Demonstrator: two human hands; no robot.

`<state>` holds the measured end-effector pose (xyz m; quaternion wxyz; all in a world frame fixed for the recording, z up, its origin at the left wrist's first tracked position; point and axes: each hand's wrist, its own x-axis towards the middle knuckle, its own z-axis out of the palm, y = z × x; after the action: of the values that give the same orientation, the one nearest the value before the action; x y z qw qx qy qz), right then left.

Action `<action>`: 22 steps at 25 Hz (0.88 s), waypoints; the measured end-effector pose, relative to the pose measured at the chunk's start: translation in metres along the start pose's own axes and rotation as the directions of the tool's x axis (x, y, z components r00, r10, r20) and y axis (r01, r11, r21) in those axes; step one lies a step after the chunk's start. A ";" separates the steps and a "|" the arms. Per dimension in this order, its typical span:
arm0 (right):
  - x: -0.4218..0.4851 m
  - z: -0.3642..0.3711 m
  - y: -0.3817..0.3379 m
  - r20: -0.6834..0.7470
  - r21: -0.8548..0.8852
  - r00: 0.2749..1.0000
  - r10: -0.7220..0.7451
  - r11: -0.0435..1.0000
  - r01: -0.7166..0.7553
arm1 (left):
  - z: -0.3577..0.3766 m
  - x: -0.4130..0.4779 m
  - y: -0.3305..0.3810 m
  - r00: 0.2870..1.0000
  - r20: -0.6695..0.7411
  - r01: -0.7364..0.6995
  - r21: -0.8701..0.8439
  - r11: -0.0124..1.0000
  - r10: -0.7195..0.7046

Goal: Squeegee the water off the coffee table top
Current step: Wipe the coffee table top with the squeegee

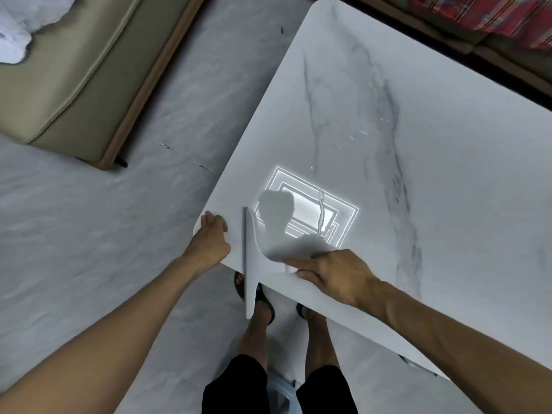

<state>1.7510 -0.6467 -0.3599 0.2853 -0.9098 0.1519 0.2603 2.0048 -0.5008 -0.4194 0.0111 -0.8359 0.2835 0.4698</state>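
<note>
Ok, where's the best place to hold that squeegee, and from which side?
By its narrow handle, coming from the right, where the right hand holds it. The squeegee flares leftward into a long blade whose near end overhangs the coffee table edge.

Bare tabletop (pixel 448 174) ahead — squeegee (pixel 254 264) nearside

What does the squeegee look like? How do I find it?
Find the big white marble coffee table, then its near corner, where the two hands are. Between the left hand and the right hand sits the squeegee. It is a flat white T-shape: the right hand holds its handle, and its long straight blade sticks out past the table's edge.
</note>
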 end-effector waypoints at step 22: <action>-0.098 -0.006 0.089 0.044 -0.115 0.998 0.049 0.992 -0.044 | 0.037 -0.013 0.055 0.999 0.048 -0.028 0.097 0.995 0.023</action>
<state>1.6354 -0.7082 -0.3394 0.2303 -0.9145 0.1513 0.2964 1.9441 -0.5303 -0.4165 0.0526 -0.8195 0.3164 0.4750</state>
